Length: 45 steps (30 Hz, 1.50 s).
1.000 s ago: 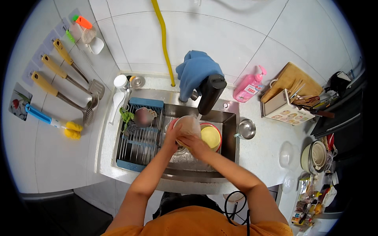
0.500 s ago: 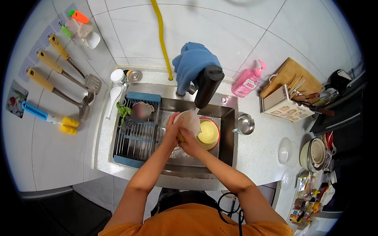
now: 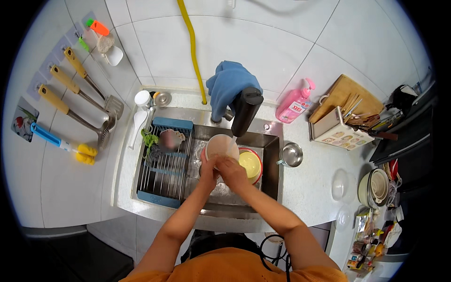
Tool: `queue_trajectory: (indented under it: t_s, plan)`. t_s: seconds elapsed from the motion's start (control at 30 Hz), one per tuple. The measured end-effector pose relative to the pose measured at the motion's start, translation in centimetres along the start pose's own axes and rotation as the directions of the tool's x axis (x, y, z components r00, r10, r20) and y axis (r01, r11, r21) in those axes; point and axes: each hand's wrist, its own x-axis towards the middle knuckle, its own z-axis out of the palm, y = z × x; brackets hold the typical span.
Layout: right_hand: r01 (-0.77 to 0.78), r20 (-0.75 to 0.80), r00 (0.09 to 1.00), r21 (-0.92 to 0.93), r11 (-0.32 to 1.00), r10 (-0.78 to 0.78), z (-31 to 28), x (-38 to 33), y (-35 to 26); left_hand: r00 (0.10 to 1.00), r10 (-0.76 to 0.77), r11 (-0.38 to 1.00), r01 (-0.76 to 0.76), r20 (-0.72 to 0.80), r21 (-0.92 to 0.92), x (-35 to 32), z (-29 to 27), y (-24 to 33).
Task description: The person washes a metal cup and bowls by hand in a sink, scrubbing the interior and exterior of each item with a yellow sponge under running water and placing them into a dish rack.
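A pale bowl [image 3: 221, 143] is tipped up under the black tap [image 3: 247, 110], and a stream of water runs down at its right edge. My left hand [image 3: 207, 170] grips the bowl at its left and lower rim. Curled over the near rim, my right hand [image 3: 231, 170] has its fingertips inside the bowl; whatever it holds is hidden. Just right of that hand a yellow bowl [image 3: 249, 162] sits within a red-rimmed dish [image 3: 258, 177] in the steel sink [image 3: 270, 164].
Left in the sink stands a blue-ended drying rack [image 3: 159, 197] with green leaves and a small dish. A blue cloth [image 3: 230, 87] drapes the tap. On the right counter are a metal cup [image 3: 291, 155], a pink pump bottle [image 3: 294, 105] and a chopstick holder [image 3: 340, 129].
The bowl has tilted, its inside now facing me. My right hand has shifted up over its near rim, and the yellow bit seen between my hands is now hidden.
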Motion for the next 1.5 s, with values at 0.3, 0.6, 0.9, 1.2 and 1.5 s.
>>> queue_trajectory:
  t_s: [0.3, 0.6, 0.9, 1.2, 1.5]
  plan:
    - [0.318, 0.355, 0.923, -0.486, 0.814, -0.148, -2.9, 0.0, 2.8, 0.999, -0.043, 0.962, 0.036, 0.023, 0.272, 1.2, -0.8, 1.8]
    - [-0.281, 0.291, 0.935, 0.254, 0.926, 0.204, 0.7, -0.9, -1.0, 0.999, -0.041, 0.988, 0.042, -0.006, 0.145, 2.5, -1.4, -0.1]
    - [0.118, 0.264, 0.963, -0.243, 0.963, -0.052, 0.4, -2.3, 2.3, 0.994, -0.114, 0.937, 0.107, -0.001, 0.333, 2.0, -1.5, 0.7]
    - [-0.124, 0.105, 0.99, 0.271, 0.954, 0.098, 3.0, -1.4, -0.1, 0.994, -0.101, 0.963, 0.106, -0.033, 0.246, 2.5, -0.7, 1.0]
    - [0.025, 0.085, 0.996, -0.116, 0.993, -0.015, -2.2, -1.1, 0.2, 0.992, -0.089, 0.964, 0.064, 0.084, 0.257, 0.5, 0.4, 1.3]
